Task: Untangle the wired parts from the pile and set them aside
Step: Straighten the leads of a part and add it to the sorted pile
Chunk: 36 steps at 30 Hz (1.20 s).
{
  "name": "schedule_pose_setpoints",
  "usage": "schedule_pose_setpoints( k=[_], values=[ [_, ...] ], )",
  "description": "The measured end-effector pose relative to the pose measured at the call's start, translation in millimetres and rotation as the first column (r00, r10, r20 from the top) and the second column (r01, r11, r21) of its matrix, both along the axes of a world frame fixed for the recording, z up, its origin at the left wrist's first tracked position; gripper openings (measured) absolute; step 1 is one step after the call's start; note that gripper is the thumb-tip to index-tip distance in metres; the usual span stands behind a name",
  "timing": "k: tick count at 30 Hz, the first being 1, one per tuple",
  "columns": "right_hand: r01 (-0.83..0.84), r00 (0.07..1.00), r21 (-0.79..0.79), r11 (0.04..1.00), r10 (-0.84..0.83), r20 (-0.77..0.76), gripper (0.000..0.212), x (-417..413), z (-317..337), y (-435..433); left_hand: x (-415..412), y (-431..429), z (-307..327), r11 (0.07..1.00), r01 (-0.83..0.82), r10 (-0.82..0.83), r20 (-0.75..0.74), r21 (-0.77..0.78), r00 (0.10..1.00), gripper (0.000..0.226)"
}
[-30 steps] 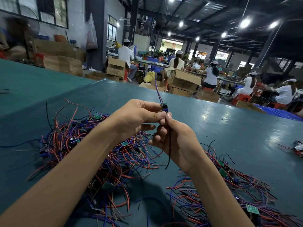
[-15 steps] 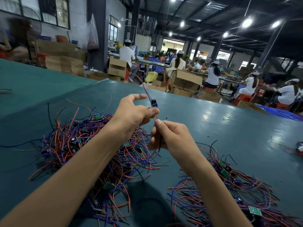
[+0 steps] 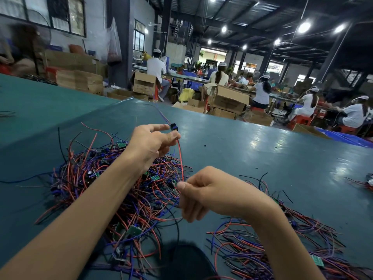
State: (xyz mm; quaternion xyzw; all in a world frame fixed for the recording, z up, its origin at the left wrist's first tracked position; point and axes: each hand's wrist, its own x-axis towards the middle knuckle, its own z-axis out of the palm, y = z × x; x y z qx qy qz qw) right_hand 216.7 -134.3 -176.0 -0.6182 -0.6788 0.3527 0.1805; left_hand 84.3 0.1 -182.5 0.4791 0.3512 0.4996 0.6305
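The left hand (image 3: 150, 144) is raised over the tabletop (image 3: 262, 154), its fingers (image 3: 160, 127) and thumb pinching a small dark part (image 3: 173, 126) at their tips. A blue wire (image 3: 161, 115) runs up and away from the part towards the far edge. A red wire (image 3: 180, 156) drops from it down to the right hand (image 3: 203, 194), which sits lower and closer in. That hand nips the red wire's lower end between thumb and forefinger, with the other fingers curled under. The wire hangs nearly straight between the two hands, clear of the surface.

Below the left forearm lies the pile (image 3: 96, 178), a thick tangle of red, blue and black leads with small green boards showing in it. A second heap (image 3: 272, 249) of the same wired bits lies to the right, under the right forearm, apart from the first. Beyond the tabletop stand cardboard boxes (image 3: 228, 99), and workers (image 3: 262, 91) in white sit at benches.
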Motion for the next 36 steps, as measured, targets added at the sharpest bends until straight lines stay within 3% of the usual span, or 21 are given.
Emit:
schedule_pose_setpoints(
  k=[2, 4, 7, 10, 13, 19, 24, 26, 28, 32, 36],
  values=[
    [0.026, 0.992, 0.023, 0.999, -0.029, 0.127, 0.056, 8, 6, -4, -6, 0, 5, 0.990, 0.142, -0.142, -0.026, 0.024, 0.990, 0.040],
    [0.147, 0.980, 0.125, 0.981, -0.162, 0.117, 0.056, 17, 12, -3, -13, -2, 10, 0.951, 0.305, -0.300, -0.094, 0.054, 0.949, 0.036],
    [0.414, 0.906, 0.229, 0.881, -0.374, -0.198, 0.040, 27, 18, 2, -19, -8, 16, 0.854, 0.501, -0.467, -0.221, 0.137, 0.856, 0.028],
    [0.519, 0.719, 0.109, 0.848, -0.364, -0.591, 0.031, 30, 21, 4, -19, -16, 21, 0.771, 0.604, -0.537, -0.304, 0.202, 0.787, 0.026],
    [0.495, 0.623, 0.067, 0.866, -0.300, -0.722, 0.029, 30, 20, 5, -15, -27, 28, 0.750, 0.537, -0.350, -0.458, 0.386, 0.817, 0.023],
    [0.403, 0.387, -0.108, 0.909, -0.276, -0.880, 0.020, 34, 20, 7, -10, -39, 36, 0.585, 0.358, 0.096, -0.501, 0.728, 0.860, 0.034],
    [0.418, 0.301, -0.122, 0.900, -0.264, -0.917, 0.025, 40, 22, 7, -4, -42, 36, 0.519, 0.341, 0.170, -0.485, 0.784, 0.858, 0.031],
    [0.426, 0.295, -0.113, 0.898, -0.256, -0.921, 0.025, 43, 22, 7, -2, -42, 35, 0.528, 0.328, 0.182, -0.482, 0.783, 0.857, 0.024],
    [0.438, 0.274, -0.107, 0.893, -0.246, -0.930, 0.024, 44, 22, 6, -1, -41, 34, 0.607, 0.316, 0.129, -0.482, 0.729, 0.866, 0.014],
    [0.479, 0.226, -0.109, 0.871, -0.243, -0.943, 0.016, 44, 23, 7, -3, -36, 34, 0.801, 0.372, -0.134, -0.465, 0.469, 0.875, 0.016],
    [0.501, 0.227, -0.127, 0.856, -0.272, -0.935, 0.014, 44, 23, 7, -6, -32, 36, 0.854, 0.479, -0.393, -0.352, 0.204, 0.850, 0.024]
  ],
)
